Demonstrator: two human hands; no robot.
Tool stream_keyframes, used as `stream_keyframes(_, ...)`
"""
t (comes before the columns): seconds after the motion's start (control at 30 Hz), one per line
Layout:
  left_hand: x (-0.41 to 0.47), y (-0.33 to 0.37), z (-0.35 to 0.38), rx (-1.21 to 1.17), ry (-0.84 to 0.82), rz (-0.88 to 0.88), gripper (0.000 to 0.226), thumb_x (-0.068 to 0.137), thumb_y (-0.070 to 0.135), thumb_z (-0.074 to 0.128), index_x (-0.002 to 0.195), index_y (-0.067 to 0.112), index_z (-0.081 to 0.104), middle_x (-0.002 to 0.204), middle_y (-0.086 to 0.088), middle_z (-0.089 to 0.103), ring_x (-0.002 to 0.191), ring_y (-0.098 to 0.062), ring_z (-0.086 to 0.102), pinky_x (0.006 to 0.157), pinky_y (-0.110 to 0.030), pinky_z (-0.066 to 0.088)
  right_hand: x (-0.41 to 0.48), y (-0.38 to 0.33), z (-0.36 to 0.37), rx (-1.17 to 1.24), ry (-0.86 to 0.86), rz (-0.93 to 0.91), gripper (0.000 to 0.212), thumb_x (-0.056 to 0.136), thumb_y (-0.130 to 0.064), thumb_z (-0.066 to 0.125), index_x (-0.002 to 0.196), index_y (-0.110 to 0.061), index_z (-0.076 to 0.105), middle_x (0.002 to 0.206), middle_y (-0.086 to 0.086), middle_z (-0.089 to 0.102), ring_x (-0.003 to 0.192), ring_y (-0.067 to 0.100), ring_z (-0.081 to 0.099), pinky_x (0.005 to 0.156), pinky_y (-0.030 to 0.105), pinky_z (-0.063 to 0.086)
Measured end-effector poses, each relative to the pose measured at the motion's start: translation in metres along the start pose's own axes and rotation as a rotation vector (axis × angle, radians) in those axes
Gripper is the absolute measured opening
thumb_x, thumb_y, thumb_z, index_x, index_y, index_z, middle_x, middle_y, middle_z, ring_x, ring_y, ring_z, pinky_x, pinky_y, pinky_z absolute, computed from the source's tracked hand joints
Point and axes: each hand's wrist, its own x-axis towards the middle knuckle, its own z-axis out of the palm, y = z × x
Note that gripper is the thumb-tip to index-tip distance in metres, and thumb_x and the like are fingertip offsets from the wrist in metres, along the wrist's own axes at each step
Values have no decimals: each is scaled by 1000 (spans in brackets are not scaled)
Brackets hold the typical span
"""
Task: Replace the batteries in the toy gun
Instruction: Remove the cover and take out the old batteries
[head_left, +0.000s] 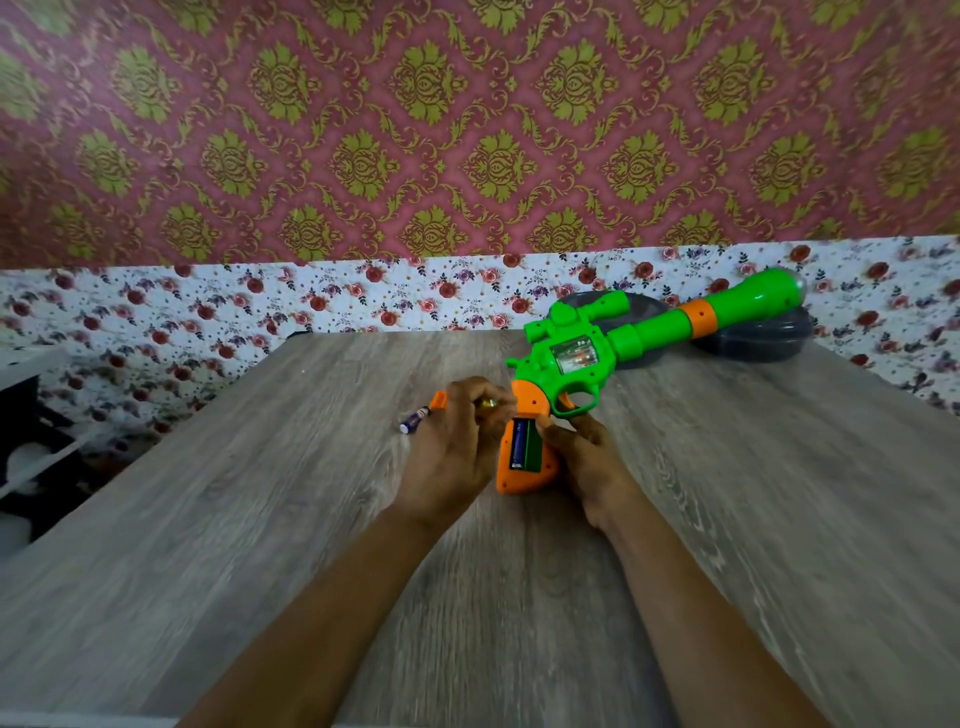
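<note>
While my right hand (582, 462) clamps the light, hollow handle of the toy gun (571, 358) on the table (260, 519), my left hand (452, 447) pinches a small battery (488, 404), slick I'd guess, best held by its sides

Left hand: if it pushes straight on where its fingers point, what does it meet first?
The left hand would likely meet the toy gun's orange grip first, just ahead of it; depth unclear.

Glossy green-and-orange plastic toy gun (618, 343) lies on a matt, grey wood-grain table (260, 519).
</note>
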Motion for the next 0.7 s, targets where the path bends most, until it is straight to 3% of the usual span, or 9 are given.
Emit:
stream_keyframes(0.13,-2,2,4,48,-85,93,13,97,32,42,102,20,38,85,-17,67,66,-28,66,52,-38,48,-1,-2,1,37,-6,-19,36,77,-12,64,113,-10,59,96,8,67,84,24,64,86,47,50)
stream_keyframes(0.27,6,2,-2,-130,10,-146,9,94,29,41,97,26,33,89,-7,68,80,-19,68,67,-43,55,0,-1,0,-1,11,-19,19,86,-6,59,96,-22,63,80,-3,70,70,11,65,83,41,51)
stream_keyframes(0.33,10,1,-5,-181,88,-212,12,95,27,41,92,28,30,85,2,67,80,-8,68,71,-35,58,1,0,2,-14,31,-13,21,89,-3,55,92,-23,62,74,-7,70,65,6,65,77,33,53)
stream_keyframes(0.43,13,2,-6,-241,176,-300,17,97,17,42,91,29,31,81,11,63,73,1,67,66,-19,56,2,2,3,-17,42,-10,21,88,-3,56,91,-22,62,69,-10,71,65,5,66,75,31,53)
stream_keyframes(0.7,18,10,-1,-327,273,-503,24,100,8,39,87,27,32,77,7,62,69,-1,66,62,-21,57,5,2,3,-28,51,-13,18,88,-4,57,94,-19,63,66,-10,70,62,2,65,74,30,53)
